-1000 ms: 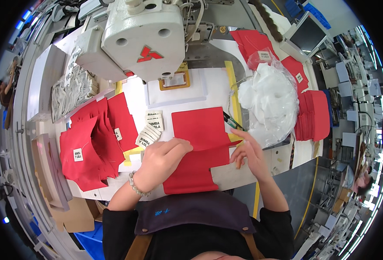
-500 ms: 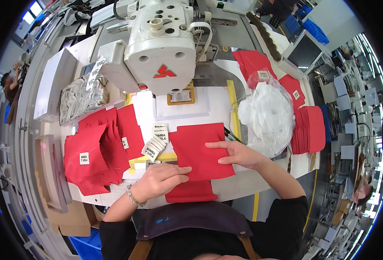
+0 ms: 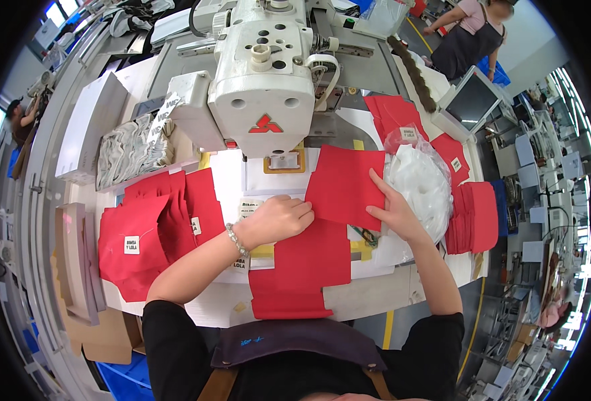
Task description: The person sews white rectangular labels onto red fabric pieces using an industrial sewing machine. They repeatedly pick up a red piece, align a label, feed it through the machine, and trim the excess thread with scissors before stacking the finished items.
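Left grip, right grip hold red panel's edges.

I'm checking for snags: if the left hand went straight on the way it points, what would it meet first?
The left hand would likely meet the upper red cloth directly ahead, though depth is unclear.

Monitor: from my remote seat I see it at upper right, its screen dark.
Fuzzy brown strip: I find it lying lengthwise just left of that monitor.
Co-worker in a dark apron: I have this person standing beyond the monitor.
Second person: I make out one at far upper left, an arm raised.
White box: I see it tilted, at left.
Cardboard carton: I spot it at lower left, near a blue bin.
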Demonstrator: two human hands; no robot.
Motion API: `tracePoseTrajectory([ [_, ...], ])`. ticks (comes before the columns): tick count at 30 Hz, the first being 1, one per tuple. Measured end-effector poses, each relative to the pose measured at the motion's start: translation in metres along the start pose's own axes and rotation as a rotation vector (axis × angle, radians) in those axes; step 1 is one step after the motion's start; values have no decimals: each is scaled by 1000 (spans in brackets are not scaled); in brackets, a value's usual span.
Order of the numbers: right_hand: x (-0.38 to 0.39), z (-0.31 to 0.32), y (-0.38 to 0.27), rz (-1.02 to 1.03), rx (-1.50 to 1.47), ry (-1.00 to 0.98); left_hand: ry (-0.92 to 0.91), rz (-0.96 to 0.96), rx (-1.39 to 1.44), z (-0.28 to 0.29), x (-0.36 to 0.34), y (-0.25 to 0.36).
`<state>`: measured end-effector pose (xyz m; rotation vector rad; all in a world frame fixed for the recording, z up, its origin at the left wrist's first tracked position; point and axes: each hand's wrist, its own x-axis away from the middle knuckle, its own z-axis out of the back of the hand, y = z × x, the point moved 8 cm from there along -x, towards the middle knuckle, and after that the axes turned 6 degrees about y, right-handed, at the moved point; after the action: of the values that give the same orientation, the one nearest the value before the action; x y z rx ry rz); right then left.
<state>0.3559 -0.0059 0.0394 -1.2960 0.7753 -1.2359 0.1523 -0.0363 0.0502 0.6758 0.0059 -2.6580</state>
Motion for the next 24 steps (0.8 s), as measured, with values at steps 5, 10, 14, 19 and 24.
tracePoseTrajectory([
  [5,-23,4,11,45,119,-12,-22,-25,-127,-9,4,-12],
  [10,-54,-3,14,179,222,-20,-50,-12,-195,-8,10,-24],
  [14,-66,-26,2,133,88,20,-53,66,-263,-1,26,-35],
  [19,-63,-43,-8,257,15,17,11,157,-308,10,45,-46],
  [24,-60,-59,-15,442,406,-78,-82,279,-316,7,62,-61],
])
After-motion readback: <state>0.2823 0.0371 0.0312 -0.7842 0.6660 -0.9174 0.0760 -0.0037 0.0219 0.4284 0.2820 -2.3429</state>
